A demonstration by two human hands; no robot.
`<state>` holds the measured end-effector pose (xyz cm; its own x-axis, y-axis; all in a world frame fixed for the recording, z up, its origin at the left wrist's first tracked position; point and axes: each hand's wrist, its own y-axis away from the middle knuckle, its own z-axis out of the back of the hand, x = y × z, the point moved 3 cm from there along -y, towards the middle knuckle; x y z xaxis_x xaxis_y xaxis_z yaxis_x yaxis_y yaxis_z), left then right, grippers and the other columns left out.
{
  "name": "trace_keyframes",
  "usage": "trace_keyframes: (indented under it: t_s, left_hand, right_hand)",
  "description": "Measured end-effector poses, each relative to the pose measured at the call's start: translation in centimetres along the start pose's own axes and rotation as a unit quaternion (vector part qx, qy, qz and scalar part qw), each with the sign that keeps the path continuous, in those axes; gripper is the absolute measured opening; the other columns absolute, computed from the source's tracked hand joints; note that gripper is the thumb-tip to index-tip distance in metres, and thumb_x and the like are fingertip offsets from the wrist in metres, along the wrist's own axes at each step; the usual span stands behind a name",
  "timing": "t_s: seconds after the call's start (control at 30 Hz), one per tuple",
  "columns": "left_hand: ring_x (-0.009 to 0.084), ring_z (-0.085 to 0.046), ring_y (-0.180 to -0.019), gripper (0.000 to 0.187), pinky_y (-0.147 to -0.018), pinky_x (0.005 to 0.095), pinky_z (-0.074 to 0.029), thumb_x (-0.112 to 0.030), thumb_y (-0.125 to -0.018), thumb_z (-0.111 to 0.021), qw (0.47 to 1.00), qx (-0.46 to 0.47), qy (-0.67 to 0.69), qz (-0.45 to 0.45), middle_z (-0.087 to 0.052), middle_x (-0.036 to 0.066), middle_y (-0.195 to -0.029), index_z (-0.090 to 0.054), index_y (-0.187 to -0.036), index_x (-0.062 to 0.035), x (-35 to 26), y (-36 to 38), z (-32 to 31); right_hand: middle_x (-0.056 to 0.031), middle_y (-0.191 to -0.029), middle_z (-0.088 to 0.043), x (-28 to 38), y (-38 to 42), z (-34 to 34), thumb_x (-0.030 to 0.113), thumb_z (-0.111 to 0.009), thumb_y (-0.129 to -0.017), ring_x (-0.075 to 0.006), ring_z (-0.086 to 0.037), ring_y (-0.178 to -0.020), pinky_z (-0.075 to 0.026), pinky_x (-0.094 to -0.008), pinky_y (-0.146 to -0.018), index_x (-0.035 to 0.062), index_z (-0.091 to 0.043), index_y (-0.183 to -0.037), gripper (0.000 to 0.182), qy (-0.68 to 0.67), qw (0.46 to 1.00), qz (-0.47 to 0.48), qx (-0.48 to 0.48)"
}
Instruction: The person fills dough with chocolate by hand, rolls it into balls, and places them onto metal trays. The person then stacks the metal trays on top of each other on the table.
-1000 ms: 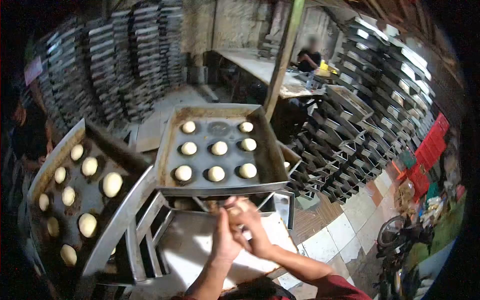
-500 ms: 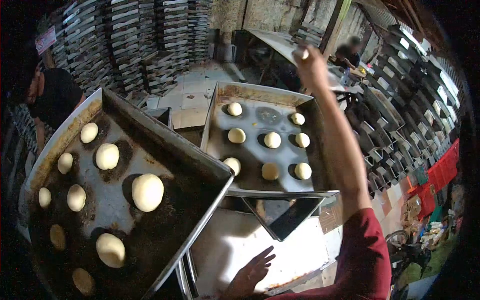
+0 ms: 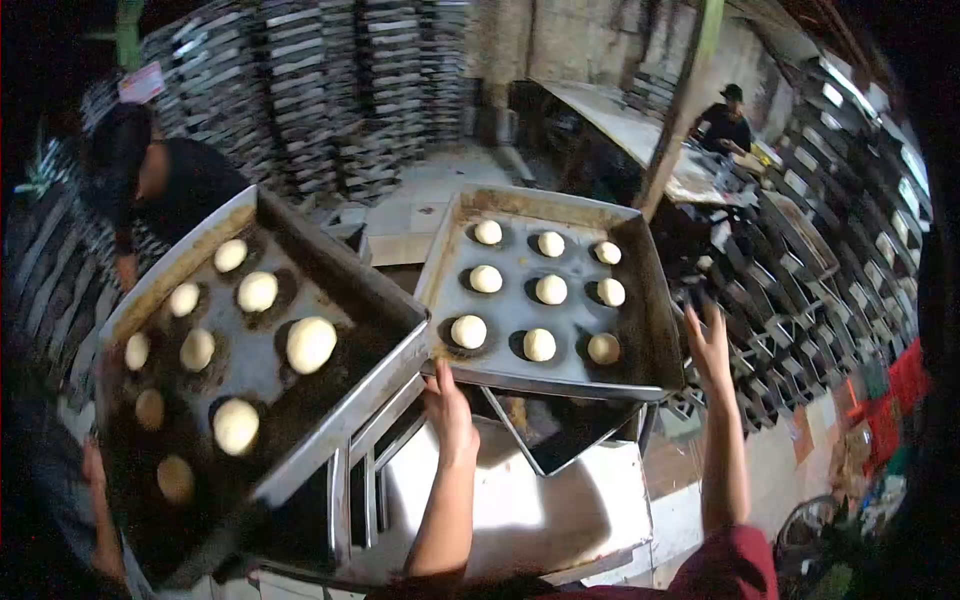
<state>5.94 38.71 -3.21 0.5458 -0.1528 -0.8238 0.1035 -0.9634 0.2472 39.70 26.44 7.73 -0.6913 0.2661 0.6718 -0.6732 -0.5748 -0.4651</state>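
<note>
A metal baking tray point(image 3: 560, 382) holds several round dough balls point(image 3: 551, 290) in rows. My left hand point(image 3: 452, 415) is at the tray's front wall near its left corner, its fingers extended upward and seemingly touching the metal. To the right of the tray, my right hand point(image 3: 710, 345) is raised with fingers spread, apart from the wall and holding nothing. A second, tilted tray point(image 3: 360, 385) on the left carries more dough balls point(image 3: 311, 345), spaced unevenly.
Another person's hand point(image 3: 95, 470) is by the left tray's outer side. One person point(image 3: 190, 185) bends behind that tray; another point(image 3: 730, 125) sits by a long table point(image 3: 610, 115). Stacked trays point(image 3: 310, 90) line the back. Below lies a pale surface point(image 3: 500, 490).
My right hand has come down from high above the tray to its right side. A dough ball now occupies the middle of the back row. My left hand has risen to the tray's front wall.
</note>
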Motion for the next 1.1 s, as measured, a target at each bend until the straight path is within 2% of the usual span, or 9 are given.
trace_keyframes:
  t_s: [0.03,0.17,0.33,0.6,0.8,0.9,1.03,1.07,1.1]
  left_hand:
    - [0.0227,-0.023,-0.131,0.08,-0.108,0.0372,-0.013,-0.05,-0.082,-0.053,1.0,0.014,0.009,0.02,-0.024,0.011,-0.142,-0.018,-0.139,-0.0065,-1.5,0.2,-1.3]
    - [0.0221,-0.036,-0.121,0.07,-0.101,0.0384,-0.026,-0.047,-0.078,-0.058,0.995,-0.048,0.061,0.066,-0.04,0.01,-0.133,-0.036,-0.132,-0.0075,0.2,-2.6,-1.4]
    - [0.0192,-0.05,-0.095,0.05,-0.073,0.0348,-0.042,-0.034,-0.071,-0.062,0.995,-0.104,-0.004,-0.009,-0.053,0.009,-0.103,-0.048,-0.111,-0.0066,0.3,-0.9,-1.2]
    - [0.0203,-0.049,-0.1,0.054,-0.084,0.0372,-0.038,-0.036,-0.067,-0.062,1.0,-0.004,0.001,0.011,-0.051,0.006,-0.11,-0.05,-0.114,-0.0124,-0.6,5.9,-7.1]
    - [0.0233,-0.049,-0.101,0.085,-0.075,0.0424,-0.045,-0.026,-0.065,-0.065,0.993,0.032,-0.007,-0.11,-0.047,0.01,-0.115,-0.015,-0.133,-0.014,-9.9,10.1,-12.7]
    - [0.0287,-0.045,-0.111,0.105,-0.085,0.0414,-0.045,-0.027,-0.065,-0.064,0.978,0.019,-0.071,-0.194,-0.037,0.025,-0.127,0.007,-0.138,0.0009,-17.0,13.5,-12.5]
    - [0.0307,-0.044,-0.112,0.1,-0.091,0.0418,-0.039,-0.028,-0.063,-0.065,0.954,0.008,-0.104,-0.279,-0.035,0.029,-0.127,-0.004,-0.135,0.008,-26.2,15.7,-9.4]
    - [0.0266,-0.051,-0.101,0.08,-0.086,0.0428,-0.041,-0.028,-0.064,-0.064,0.948,-0.056,-0.103,-0.296,-0.05,0.021,-0.111,-0.03,-0.127,0.0068,-27.8,16.4,-8.0]
    - [0.0226,-0.056,-0.088,0.05,-0.08,0.0432,-0.042,-0.029,-0.065,-0.064,0.94,0.137,-0.079,-0.303,-0.059,0.012,-0.091,-0.054,-0.104,0.0005,-29.8,14.8,-6.5]
  right_hand:
    - [-0.0176,-0.121,-0.049,0.1,2.2,0.7,0.031,-0.055,-0.087,-0.0213,-0.047,-0.111,-0.039,-0.0316,-0.091,-0.0014,-0.041,-0.126,0.052,-0.122,0.964,-0.178,0.153]
    - [-0.0131,-0.13,-0.043,-3.2,7.7,-1.5,0.025,-0.051,-0.089,-0.0208,-0.044,-0.115,-0.033,-0.0285,-0.095,0.0022,-0.032,-0.135,0.055,-0.32,0.932,-0.096,0.143]
    - [-0.0081,-0.103,-0.058,-5.2,7.2,-2.2,0.004,-0.044,-0.081,-0.0167,-0.054,-0.088,-0.042,-0.0274,-0.079,0.0019,-0.043,-0.126,0.045,-0.495,0.836,-0.203,0.124]
    - [-0.0104,-0.109,-0.057,-7.3,4.5,4.7,0.022,-0.043,-0.086,-0.0221,-0.056,-0.095,-0.043,-0.0339,-0.083,-0.0001,-0.05,-0.119,0.041,-0.57,0.797,-0.137,0.145]
    - [-0.0133,-0.114,-0.054,-4.3,-1.6,13.0,0.035,-0.046,-0.087,-0.026,-0.052,-0.103,-0.038,-0.0382,-0.087,0.0012,-0.05,-0.12,0.048,-0.574,0.807,-0.079,0.111]
    - [-0.0126,-0.11,-0.056,-0.6,-3.3,16.4,0.036,-0.048,-0.087,-0.0249,-0.054,-0.099,-0.038,-0.0384,-0.087,0.0013,-0.052,-0.116,0.045,-0.527,0.846,-0.049,0.072]
    - [-0.0105,-0.11,-0.054,5.9,-2.5,16.7,0.035,-0.048,-0.088,-0.0219,-0.054,-0.096,-0.043,-0.0327,-0.08,0.0015,-0.051,-0.113,0.042,-0.646,0.738,-0.011,0.195]
    - [-0.0099,-0.109,-0.055,7.8,-1.6,16.6,0.035,-0.048,-0.088,-0.0217,-0.054,-0.096,-0.043,-0.0326,-0.079,0.0018,-0.051,-0.112,0.041,-0.642,0.743,0.012,0.188]
    - [-0.0092,-0.107,-0.055,9.7,-0.2,16.1,0.034,-0.048,-0.089,-0.0215,-0.054,-0.096,-0.044,-0.0325,-0.078,0.0021,-0.05,-0.111,0.039,-0.637,0.748,0.035,0.18]
